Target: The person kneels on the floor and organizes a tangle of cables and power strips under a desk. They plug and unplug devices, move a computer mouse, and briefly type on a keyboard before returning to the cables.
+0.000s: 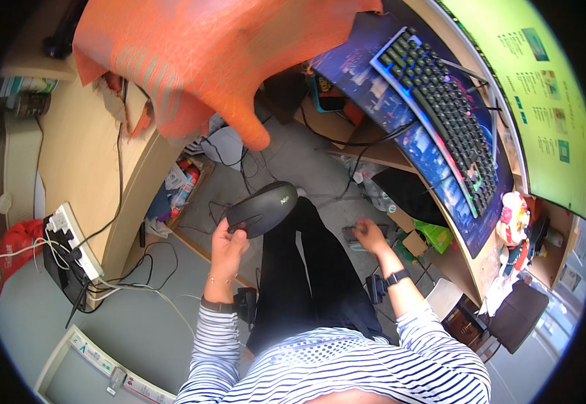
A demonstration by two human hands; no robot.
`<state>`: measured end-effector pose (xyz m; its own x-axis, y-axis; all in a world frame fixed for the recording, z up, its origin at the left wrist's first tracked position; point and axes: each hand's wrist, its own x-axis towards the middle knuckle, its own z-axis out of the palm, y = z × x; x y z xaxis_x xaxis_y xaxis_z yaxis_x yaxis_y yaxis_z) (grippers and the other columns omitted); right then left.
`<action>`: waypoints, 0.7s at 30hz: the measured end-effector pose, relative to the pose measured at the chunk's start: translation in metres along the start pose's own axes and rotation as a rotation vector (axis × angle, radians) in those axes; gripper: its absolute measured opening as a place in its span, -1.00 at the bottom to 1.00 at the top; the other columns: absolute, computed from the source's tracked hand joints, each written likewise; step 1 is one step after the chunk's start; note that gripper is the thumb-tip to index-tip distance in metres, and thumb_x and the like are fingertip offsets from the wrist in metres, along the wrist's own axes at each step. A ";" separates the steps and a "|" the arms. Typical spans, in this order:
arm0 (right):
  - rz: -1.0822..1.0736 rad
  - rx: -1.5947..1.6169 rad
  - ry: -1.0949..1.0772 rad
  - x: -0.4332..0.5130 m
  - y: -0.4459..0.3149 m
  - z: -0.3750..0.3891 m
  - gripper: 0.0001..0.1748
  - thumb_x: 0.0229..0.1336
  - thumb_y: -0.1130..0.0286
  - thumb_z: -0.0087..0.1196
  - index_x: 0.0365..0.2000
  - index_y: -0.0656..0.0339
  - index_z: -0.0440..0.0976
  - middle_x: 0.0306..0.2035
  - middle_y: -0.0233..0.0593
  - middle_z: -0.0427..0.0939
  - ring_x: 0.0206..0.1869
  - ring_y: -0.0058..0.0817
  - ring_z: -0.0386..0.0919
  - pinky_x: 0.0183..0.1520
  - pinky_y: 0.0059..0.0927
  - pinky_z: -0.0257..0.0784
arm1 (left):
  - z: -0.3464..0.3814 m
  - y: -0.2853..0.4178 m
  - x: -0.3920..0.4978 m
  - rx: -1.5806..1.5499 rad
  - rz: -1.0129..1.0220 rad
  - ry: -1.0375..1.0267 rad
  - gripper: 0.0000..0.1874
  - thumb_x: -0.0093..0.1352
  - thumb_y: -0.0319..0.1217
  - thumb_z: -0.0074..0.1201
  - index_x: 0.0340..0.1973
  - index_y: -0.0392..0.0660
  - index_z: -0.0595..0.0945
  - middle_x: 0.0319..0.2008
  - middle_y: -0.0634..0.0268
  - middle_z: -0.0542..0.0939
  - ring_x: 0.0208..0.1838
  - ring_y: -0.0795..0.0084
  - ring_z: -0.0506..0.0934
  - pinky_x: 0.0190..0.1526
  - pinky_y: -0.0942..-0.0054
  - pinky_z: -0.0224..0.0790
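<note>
My left hand [229, 242] is shut on the near edge of a smooth black rounded object [267, 207], held above the floor in front of my legs. The object bears small white lettering; its exact kind is unclear. My right hand [371, 235] hangs over the floor beside my right knee, fingers curled; whether anything is inside them cannot be told. A dark band circles that wrist. Ahead, large orange patterned material [212, 50] hangs over the left desk edge, one rounded part reaching down.
A wooden desk [86, 166] stands left with a white power strip [78, 242] and loose cables. To the right, a lit keyboard [439, 116] lies on a blue desk mat [368, 96] beside a monitor [545, 101]. Cables [245, 166], bags and boxes lie low around my legs.
</note>
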<state>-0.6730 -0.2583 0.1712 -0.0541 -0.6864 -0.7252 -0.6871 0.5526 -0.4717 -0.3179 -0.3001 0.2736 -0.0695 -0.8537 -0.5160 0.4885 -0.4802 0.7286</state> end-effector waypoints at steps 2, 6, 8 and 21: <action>0.046 -0.317 -0.082 -0.042 -0.023 -0.040 -0.57 0.02 0.34 0.17 -0.07 0.25 0.42 -0.14 -0.07 0.53 -0.06 -0.27 0.52 -0.04 -0.38 0.44 | 0.015 0.013 0.002 0.077 0.037 -0.047 -0.56 0.30 -0.21 0.19 0.00 -0.17 0.50 -0.32 0.52 0.51 -0.52 0.78 0.29 -0.52 0.73 0.07; -0.813 -0.079 0.316 -0.101 -0.137 -0.107 -0.30 -0.14 0.23 0.33 0.06 0.17 0.34 0.17 -0.07 0.26 0.21 -0.14 0.28 0.22 -0.15 0.23 | 0.067 0.052 0.000 0.177 -0.019 -0.190 -0.58 0.31 -0.38 0.15 0.03 -0.27 0.47 -0.12 0.33 0.56 -0.10 0.55 0.49 -0.02 0.55 0.32; -1.003 -0.208 0.299 -0.120 -0.189 -0.143 0.00 -0.25 0.13 0.42 0.20 0.22 0.15 0.26 0.02 0.09 0.28 -0.03 0.15 0.27 -0.10 0.17 | 0.103 0.070 -0.007 0.246 -0.089 -0.258 -0.59 0.31 -0.51 0.08 0.07 -0.30 0.44 -0.08 0.26 0.55 -0.05 0.51 0.49 0.04 0.50 0.34; -1.336 -0.218 1.357 -0.155 -0.282 -0.383 -0.37 -0.10 0.21 0.35 0.00 0.16 0.37 -0.16 -0.23 0.49 -0.12 -0.31 0.49 -0.05 -0.36 0.40 | 0.194 0.171 0.054 0.967 0.305 -0.230 -0.88 0.29 -0.45 0.13 -0.32 -0.22 0.56 -0.52 0.41 0.53 -0.49 0.68 0.44 -0.42 0.67 0.29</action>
<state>-0.7485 -0.4892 0.6086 0.1367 -0.4659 0.8742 -0.8140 -0.5558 -0.1690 -0.4065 -0.4674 0.4575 -0.2740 -0.9350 -0.2251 -0.3855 -0.1076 0.9164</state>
